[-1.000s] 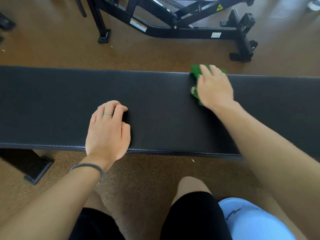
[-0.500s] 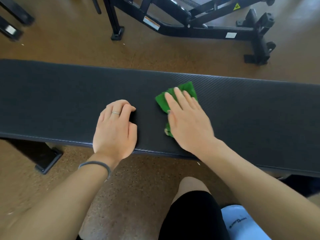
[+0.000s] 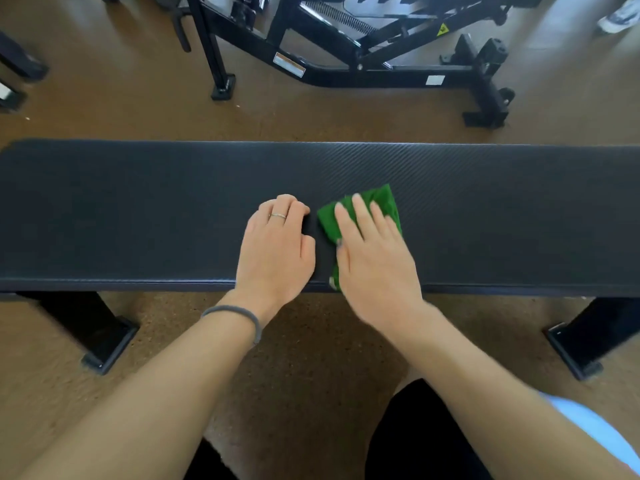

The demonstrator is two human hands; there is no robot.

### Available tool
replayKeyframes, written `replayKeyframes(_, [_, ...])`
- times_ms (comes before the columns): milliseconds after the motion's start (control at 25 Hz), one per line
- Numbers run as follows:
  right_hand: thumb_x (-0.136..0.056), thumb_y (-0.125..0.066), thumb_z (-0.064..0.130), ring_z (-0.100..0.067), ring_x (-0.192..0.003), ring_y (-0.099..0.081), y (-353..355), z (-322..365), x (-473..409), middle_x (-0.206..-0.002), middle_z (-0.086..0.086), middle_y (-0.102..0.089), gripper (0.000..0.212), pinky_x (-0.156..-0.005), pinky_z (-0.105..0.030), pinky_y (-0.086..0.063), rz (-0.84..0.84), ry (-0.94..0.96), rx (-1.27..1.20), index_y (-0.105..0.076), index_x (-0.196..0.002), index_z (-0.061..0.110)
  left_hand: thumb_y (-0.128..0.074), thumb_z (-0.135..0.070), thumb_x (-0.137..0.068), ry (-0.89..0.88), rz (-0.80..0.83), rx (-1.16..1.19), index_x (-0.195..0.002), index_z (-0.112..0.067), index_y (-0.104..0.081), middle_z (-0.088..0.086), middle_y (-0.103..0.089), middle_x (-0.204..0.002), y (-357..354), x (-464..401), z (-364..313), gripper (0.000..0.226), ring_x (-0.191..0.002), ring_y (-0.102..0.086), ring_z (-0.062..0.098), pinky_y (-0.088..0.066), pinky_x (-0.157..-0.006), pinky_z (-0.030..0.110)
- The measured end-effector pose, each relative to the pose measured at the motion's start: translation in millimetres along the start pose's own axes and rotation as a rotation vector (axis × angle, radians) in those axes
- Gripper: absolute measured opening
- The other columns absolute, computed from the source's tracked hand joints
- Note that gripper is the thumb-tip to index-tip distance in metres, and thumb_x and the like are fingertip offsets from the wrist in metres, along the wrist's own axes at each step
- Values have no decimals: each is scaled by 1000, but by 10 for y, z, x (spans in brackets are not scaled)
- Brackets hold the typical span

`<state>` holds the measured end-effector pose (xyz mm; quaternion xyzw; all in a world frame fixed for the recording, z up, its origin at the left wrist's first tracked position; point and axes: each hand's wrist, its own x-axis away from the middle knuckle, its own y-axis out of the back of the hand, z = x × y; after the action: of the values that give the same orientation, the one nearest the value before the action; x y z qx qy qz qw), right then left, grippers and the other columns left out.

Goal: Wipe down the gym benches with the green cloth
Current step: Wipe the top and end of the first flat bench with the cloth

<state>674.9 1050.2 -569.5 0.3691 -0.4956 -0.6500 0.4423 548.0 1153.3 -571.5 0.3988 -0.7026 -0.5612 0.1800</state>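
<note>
A long flat black gym bench [image 3: 138, 209] runs across the view from left to right. My right hand [image 3: 375, 261] lies flat on the green cloth [image 3: 382, 202], pressing it onto the pad near the front edge; the cloth sticks out past my fingers. My left hand [image 3: 277, 249] rests on the pad just left of the cloth, fingers curled under, holding nothing. A ring and a grey wrist band are on that arm.
Black bench feet [image 3: 104, 334] [image 3: 585, 341] stand on the brown floor on both sides of my knees. Beyond the bench stands a black adjustable bench frame [image 3: 363, 67]. A shoe [image 3: 620, 15] shows at the top right corner.
My right hand has slid the green cloth from the far right of the pad leftward and toward the near edge, ending beside my left hand. The left hand kept its place on the pad.
</note>
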Motion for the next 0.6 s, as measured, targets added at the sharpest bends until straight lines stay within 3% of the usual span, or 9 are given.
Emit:
replayKeyframes(80, [-110, -29, 32, -31, -158, -19, -64, 119, 198, -171, -8, -20, 55, -129, -45, -17, -9, -1, 16, -26, -163, 18, -37, -24, -93, -98, -7, -87, -117, -10, -63, 8, -61, -120, 176, 19, 329, 38, -107, -57, 31, -47, -91, 45])
replayKeyframes(160, [-110, -28, 32, -32, -157, -22, -95, 149, -56, -170, -9, -23, 54, -129, -45, -18, -16, -8, 28, -28, -163, 18, -42, -23, -94, -37, -35, -174, -111, -8, -63, 12, -61, -114, 342, 20, 818, 31, -100, -57, 36, -47, -83, 49])
replayKeyframes(240, [-111, -27, 32, -33, -158, -19, -100, 188, -517, -171, -10, -20, 54, -129, -46, -17, -9, -58, 41, -25, -163, 18, -47, -19, -99, 53, -12, -150, -114, -8, -61, 13, -58, -120, 416, 52, 1201, 24, -106, -54, 38, -45, -88, 50])
replayKeyframes(360, [-109, -33, 35, -36, -158, -16, -131, 481, -768, -172, -13, -14, 61, -128, -48, -16, 3, -196, 43, -19, -164, 14, -46, -17, -101, 19, 21, -124, -122, -9, -56, 12, -54, -132, 344, 158, 1309, 25, -118, -49, 36, -45, -97, 49])
replayKeyframes(440, [-106, -41, 37, -38, -156, -20, -237, 854, -443, -171, -16, -17, 65, -127, -49, -20, -13, -148, 99, -22, -163, 12, -45, -19, -101, -13, 21, -138, -123, -9, -56, 11, -54, -133, 333, 166, 1322, 27, -120, -48, 35, -44, -98, 48])
replayKeyframes(600, [-109, -29, 33, -32, -157, -23, -305, 1135, -43, -170, -10, -25, 55, -128, -47, -21, -22, -27, 36, -30, -162, 18, -43, -22, -102, -37, 44, -136, -126, -8, -55, 12, -52, -136, 342, 157, 1378, 30, -124, -47, 35, -44, -103, 50])
